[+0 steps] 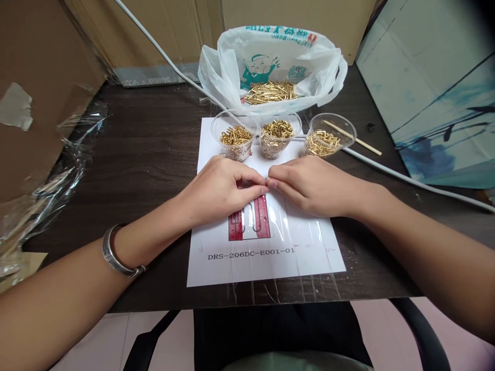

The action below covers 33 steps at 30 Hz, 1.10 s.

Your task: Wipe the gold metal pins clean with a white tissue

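Note:
My left hand point(228, 186) and my right hand point(309, 184) meet fingertip to fingertip above a printed white sheet point(309, 247). Each has thumb and forefinger pinched together. Whatever lies between the fingertips is too small or too hidden to make out. Just beyond the hands stand three clear plastic cups: a left cup point(240, 152) and a middle cup point(273, 150) with small gold-coloured metal pieces, and a right cup point(350, 135) that leans and holds similar pieces. Below my left fingers, a red-and-white printed picture point(263, 219) shows on the sheet, partly covered.
A white plastic bag point(228, 56) behind the cups holds many longer gold pins point(273, 93). A white cable point(417, 183) crosses the dark table point(154, 139). A thin wooden stick point(367, 146) rests by the right cup. Cardboard point(162, 36) borders the back; crumpled clear film point(65, 170) lies left.

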### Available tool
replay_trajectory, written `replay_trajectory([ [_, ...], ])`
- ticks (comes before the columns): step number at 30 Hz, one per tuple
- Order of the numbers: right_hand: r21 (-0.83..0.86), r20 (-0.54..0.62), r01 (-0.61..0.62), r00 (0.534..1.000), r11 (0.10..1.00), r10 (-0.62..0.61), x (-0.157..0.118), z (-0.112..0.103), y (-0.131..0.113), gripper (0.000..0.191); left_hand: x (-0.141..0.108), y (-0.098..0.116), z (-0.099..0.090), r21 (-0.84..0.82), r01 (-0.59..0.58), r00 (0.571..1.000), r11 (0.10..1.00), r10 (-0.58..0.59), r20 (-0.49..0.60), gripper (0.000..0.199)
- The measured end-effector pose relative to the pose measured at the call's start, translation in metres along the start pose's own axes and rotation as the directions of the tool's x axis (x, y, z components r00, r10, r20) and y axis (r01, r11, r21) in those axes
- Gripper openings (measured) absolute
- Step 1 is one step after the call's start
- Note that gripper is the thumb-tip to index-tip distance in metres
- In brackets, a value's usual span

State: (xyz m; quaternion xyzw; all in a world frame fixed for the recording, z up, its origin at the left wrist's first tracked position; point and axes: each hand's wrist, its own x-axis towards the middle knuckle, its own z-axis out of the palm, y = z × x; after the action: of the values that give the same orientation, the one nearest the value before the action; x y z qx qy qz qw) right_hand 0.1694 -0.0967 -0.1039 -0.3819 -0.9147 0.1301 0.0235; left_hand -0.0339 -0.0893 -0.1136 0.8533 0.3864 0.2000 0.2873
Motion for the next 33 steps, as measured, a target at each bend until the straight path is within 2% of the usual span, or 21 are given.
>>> replay_trajectory([
  [4,0.011,-0.007,0.001,1.000,1.000,-0.001,0.0000,0.0014,0.0006,0.030,-0.0002,-0.0002,0.0000,-0.004,-0.014,1.000,1.000,0.014,-0.004,0.018],
  [10,-0.117,-0.046,-0.004,0.999,0.993,-0.001,-0.0017,0.0038,-0.0017,0.031,-0.0004,-0.0008,0.0003,0.009,-0.020,1.000,1.000,0.020,-0.011,0.017],
  [13,-0.141,-0.022,0.008,1.000,0.990,-0.011,-0.0022,0.0021,-0.0040,0.030,-0.0004,-0.0003,0.0000,0.006,-0.027,1.000,1.000,0.027,-0.009,0.016],
  [18,-0.059,0.031,0.050,0.998,0.997,-0.048,-0.0026,-0.0024,-0.0039,0.032,0.0000,0.0004,0.0007,0.022,-0.057,0.998,0.998,0.057,-0.021,0.015],
  [24,0.106,0.038,0.014,0.999,0.994,-0.018,-0.0050,-0.0042,0.0024,0.037,0.0004,0.0015,0.0028,0.056,-0.040,0.999,0.998,0.042,-0.035,0.013],
  [33,0.220,0.055,0.011,0.998,0.975,-0.023,-0.0072,-0.0053,0.0033,0.038,0.0003,0.0034,0.0016,0.107,-0.065,0.997,0.992,0.068,-0.026,0.013],
])
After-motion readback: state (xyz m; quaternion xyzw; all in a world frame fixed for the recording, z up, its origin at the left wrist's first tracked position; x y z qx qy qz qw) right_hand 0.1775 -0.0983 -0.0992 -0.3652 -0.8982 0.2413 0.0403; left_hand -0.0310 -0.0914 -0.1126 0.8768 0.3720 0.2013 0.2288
